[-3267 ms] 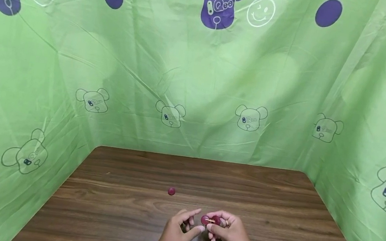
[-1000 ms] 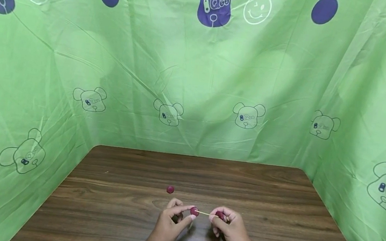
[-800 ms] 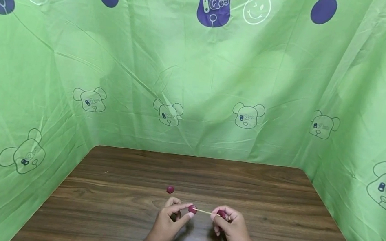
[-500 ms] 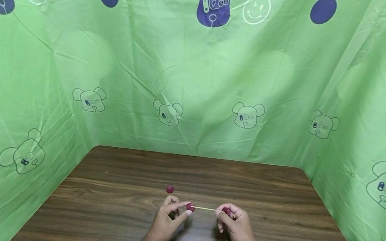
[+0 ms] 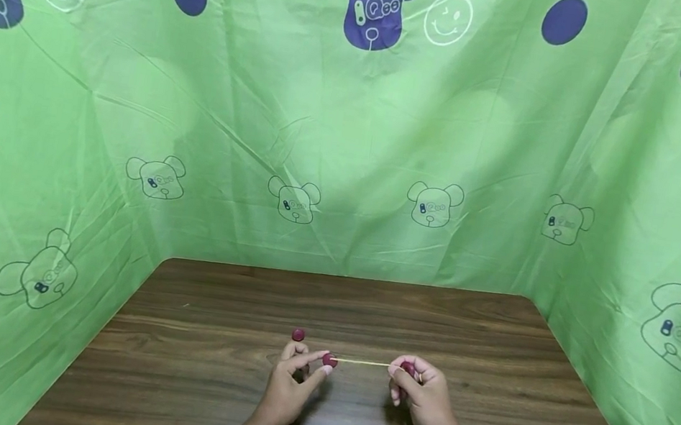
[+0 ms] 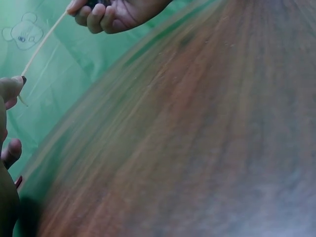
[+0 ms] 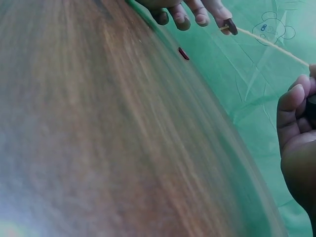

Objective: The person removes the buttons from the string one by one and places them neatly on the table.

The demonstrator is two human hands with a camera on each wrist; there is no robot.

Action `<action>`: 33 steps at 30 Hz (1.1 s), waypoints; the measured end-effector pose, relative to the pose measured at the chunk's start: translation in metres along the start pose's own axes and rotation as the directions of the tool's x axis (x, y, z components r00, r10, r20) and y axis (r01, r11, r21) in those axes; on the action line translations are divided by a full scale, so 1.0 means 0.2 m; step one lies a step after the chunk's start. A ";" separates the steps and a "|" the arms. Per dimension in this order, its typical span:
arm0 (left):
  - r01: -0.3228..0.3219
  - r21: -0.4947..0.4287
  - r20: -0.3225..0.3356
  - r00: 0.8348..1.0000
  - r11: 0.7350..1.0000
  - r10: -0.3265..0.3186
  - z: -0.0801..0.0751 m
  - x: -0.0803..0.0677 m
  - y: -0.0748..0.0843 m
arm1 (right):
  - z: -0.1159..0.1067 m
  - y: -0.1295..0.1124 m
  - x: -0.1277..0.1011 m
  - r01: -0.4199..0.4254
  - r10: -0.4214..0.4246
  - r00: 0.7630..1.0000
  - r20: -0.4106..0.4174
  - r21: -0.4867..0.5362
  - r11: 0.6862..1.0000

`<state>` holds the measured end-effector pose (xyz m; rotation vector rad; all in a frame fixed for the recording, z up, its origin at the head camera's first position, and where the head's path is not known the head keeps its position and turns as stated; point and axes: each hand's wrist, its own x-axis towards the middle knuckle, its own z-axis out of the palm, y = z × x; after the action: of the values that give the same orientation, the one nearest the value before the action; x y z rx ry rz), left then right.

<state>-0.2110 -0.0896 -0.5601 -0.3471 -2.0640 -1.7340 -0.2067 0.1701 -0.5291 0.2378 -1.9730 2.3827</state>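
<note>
We see a thin pale-yellow elastic thread (image 5: 364, 362) stretched taut above the brown wood-grain table (image 5: 483, 407), running between two small dark-red round beads. The left bead (image 5: 329, 360) is pinched between the thumb and forefinger of the left hand (image 5: 288, 387), whose other fingers curl loosely underneath. The right bead (image 5: 408, 369) sits inside the curled fingers of the right hand (image 5: 422, 398), which close round it and the thread's end. In the right wrist view the thread (image 7: 271, 44) leaves the left fingertips (image 7: 224, 19) at a slant. A third dark-red bead (image 5: 298, 334) lies loose on the table just beyond the left fingers. Green printed cloth (image 5: 351, 134) encloses the table on three sides.
</note>
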 end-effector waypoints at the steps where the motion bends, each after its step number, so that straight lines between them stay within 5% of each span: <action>1: -0.003 0.002 -0.007 1.000 1.000 0.003 0.00 0.00 0.00 | 0.00 0.00 0.00 -0.001 0.001 1.000 0.001 0.001 1.000; 21: -0.019 0.184 -0.043 0.999 0.983 0.027 0.00 0.07 -0.06 | 0.01 0.00 0.01 -0.029 0.029 1.000 -0.005 0.009 1.000; 33: 0.164 0.229 -0.064 0.986 0.960 -0.154 0.01 0.11 -0.05 | 0.02 -0.01 -0.01 -0.014 0.014 1.000 0.009 0.009 1.000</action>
<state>-0.2348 -0.0917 -0.5597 -0.0702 -2.2858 -1.5458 -0.2038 0.1664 -0.5276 0.2366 -1.9750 2.4040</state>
